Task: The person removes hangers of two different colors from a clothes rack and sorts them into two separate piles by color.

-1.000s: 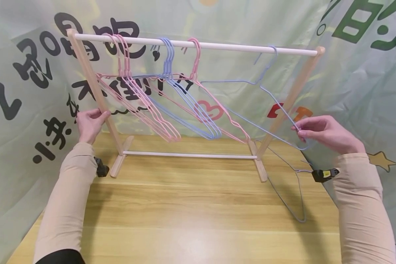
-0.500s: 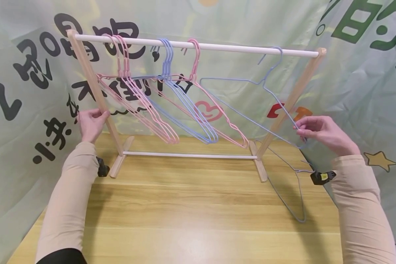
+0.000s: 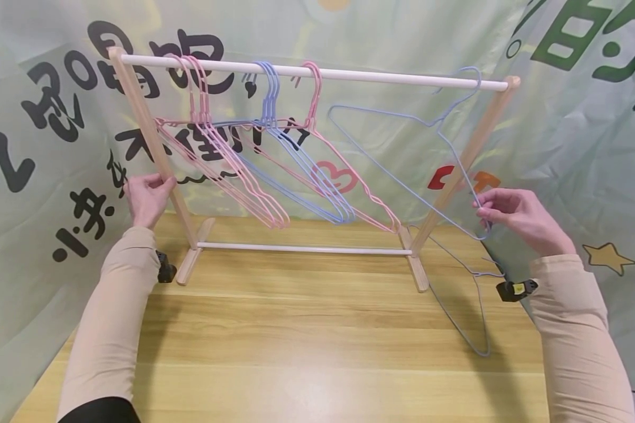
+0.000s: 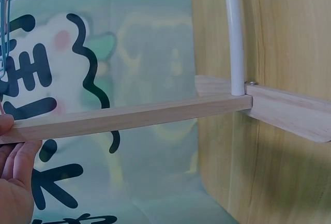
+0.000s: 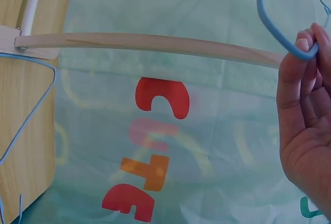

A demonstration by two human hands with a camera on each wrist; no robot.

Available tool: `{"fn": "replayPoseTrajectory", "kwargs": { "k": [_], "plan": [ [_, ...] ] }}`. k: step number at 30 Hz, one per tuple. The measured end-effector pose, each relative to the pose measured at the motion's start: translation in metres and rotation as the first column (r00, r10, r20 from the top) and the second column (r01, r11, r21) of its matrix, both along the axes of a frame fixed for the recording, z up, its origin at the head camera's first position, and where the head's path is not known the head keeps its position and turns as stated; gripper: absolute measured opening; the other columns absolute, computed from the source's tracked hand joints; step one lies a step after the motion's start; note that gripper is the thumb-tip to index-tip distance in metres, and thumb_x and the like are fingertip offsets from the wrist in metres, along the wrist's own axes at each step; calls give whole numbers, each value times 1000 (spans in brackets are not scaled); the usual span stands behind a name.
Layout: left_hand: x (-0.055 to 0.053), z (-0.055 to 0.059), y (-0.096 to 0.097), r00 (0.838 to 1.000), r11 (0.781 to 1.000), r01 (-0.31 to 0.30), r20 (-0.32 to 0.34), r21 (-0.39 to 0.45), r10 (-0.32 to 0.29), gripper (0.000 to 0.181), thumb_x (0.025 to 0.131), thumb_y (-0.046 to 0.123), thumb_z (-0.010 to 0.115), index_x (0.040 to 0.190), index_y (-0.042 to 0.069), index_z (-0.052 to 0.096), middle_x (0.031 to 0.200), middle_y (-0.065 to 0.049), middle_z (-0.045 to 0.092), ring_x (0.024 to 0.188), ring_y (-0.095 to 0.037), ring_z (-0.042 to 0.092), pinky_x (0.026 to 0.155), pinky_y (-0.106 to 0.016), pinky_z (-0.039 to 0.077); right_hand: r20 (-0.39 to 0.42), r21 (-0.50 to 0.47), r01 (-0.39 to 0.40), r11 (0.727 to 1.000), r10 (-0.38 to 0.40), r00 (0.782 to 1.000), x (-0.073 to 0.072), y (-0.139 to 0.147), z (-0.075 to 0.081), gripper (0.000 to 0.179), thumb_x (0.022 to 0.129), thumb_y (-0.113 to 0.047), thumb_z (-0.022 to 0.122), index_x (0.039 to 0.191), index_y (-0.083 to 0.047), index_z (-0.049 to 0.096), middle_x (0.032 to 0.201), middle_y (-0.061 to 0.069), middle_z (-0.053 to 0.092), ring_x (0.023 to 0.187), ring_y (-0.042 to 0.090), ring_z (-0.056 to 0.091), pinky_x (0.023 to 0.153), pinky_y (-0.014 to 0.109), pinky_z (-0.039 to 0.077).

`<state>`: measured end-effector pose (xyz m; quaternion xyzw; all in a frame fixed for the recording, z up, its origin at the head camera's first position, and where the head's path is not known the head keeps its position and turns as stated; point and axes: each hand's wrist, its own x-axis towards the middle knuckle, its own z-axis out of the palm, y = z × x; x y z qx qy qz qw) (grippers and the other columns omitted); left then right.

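Observation:
My left hand (image 3: 149, 200) grips the left wooden post (image 3: 148, 129) of a hanger rack, thumb and fingers on either side of it in the left wrist view. At the other end, my right hand (image 3: 524, 217) pinches the lower right corner of a blue hanger (image 3: 438, 122) between thumb and fingers. This hanger is tilted. Its hook overlaps the white rail (image 3: 381, 76) near the right post (image 3: 473, 141), its top showing above the rail. In the right wrist view, the blue hanger (image 5: 274, 31) bends right at my fingertips.
Pink hangers (image 3: 203, 111), then several blue hangers (image 3: 268, 111), then more pink hangers (image 3: 312, 111) hang along the rail's left and middle. Another blue hanger (image 3: 484, 311) lies on the wooden table (image 3: 317, 329) by the right foot (image 3: 414, 261). A printed cloth (image 3: 381, 35) stands behind.
The blue hanger in my right hand has tilted, its hook moving rightward along the rail and rising above it. The left hand keeps its hold on the post.

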<state>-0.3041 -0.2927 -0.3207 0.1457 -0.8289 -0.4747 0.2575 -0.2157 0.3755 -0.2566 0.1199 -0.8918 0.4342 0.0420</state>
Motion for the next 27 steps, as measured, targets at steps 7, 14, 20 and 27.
{"fn": "replayPoseTrajectory", "kwargs": {
  "k": [7,14,20,27],
  "plan": [
    [0,0,0,1000,1000,-1,1,4,1,35,90,29,71,118,9,74,67,41,61,77,14,50,88,-16,37,-14,-49,-28,998,27,1000,0,-2,-6,14,95,-1,64,99,-13,69,77,-9,70,67,10,67,71,20,54],
    [0,0,-1,1000,1000,-3,10,2,3,35,90,29,72,119,9,73,98,5,74,84,9,55,109,-27,37,-35,-85,-31,996,28,999,-2,-5,-15,15,94,0,65,98,-14,69,75,-5,70,66,11,66,69,21,55],
    [1,0,-1,1000,1000,25,-15,11,-24,35,90,28,71,117,6,74,66,41,61,116,-18,58,124,-31,16,-80,-170,-131,977,119,990,-6,-4,-22,20,93,7,62,99,-11,69,78,-4,72,65,10,66,68,17,54],
    [1,1,0,1000,1000,6,0,-4,-6,35,90,28,71,118,7,74,93,9,75,85,9,51,116,-31,32,-82,-255,-156,954,139,987,-6,-6,-26,20,93,9,62,100,-9,68,80,-3,73,67,9,68,69,17,55]
  ]
}}
